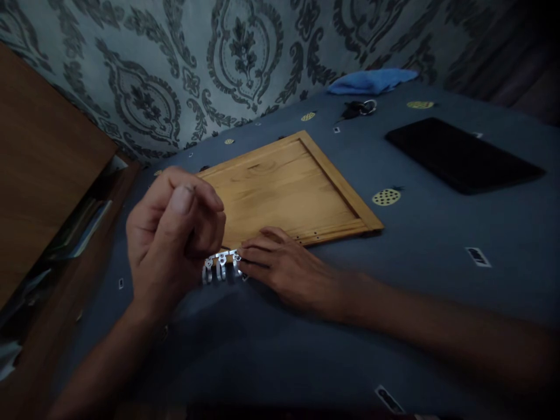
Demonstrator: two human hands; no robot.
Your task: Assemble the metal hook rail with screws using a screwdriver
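A framed wooden panel [275, 192] lies tilted across the patterned cloth, with small dark holes along its near rail. At that rail sits a silver metal strip with several curved hooks [221, 265]. My left hand [175, 233] is raised in front of the panel's left part, its fingers curled closed and thumb on top; whatever it may hold is hidden. My right hand [291, 268] rests at the panel's near edge with fingers stretched out, the fingertips touching the right end of the hook strip. Part of the strip's left end is behind my left hand.
Farther right on the dark blue cloth [420, 245] lies a flat black object [459, 154]. A bunch of keys [361, 109] and a blue cloth [374, 81] lie near the patterned wall [188, 64]. Brown wooden furniture [48, 151] with a filled shelf stands at left.
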